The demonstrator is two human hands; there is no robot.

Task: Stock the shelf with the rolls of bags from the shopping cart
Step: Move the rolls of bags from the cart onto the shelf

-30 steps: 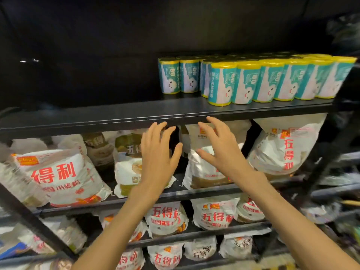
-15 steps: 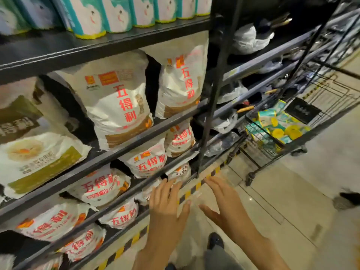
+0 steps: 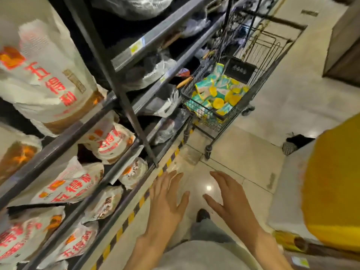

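Both hands hold nothing: the left hand (image 3: 165, 203) and right hand (image 3: 231, 201) hover at six o'clock over the pale tiled floor (image 3: 243, 156), fingers spread and relaxed. The teal-and-white rolls of bags with yellow caps (image 3: 216, 98) lie heaped in the black wire shopping cart (image 3: 229, 115) at one o'clock, well apart from the hands. Best step closer first, then take a roll round its middle. The dark metal shelf (image 3: 124, 102), from nine to twelve o'clock, holds white sacks with red lettering (image 3: 48, 75).

- Single head-worn view, looking steeply down the aisle floor (image 3: 243, 152), tilted.
- Shelf (image 3: 124, 106) close on the left; shopping cart (image 3: 220, 117) farther ahead.
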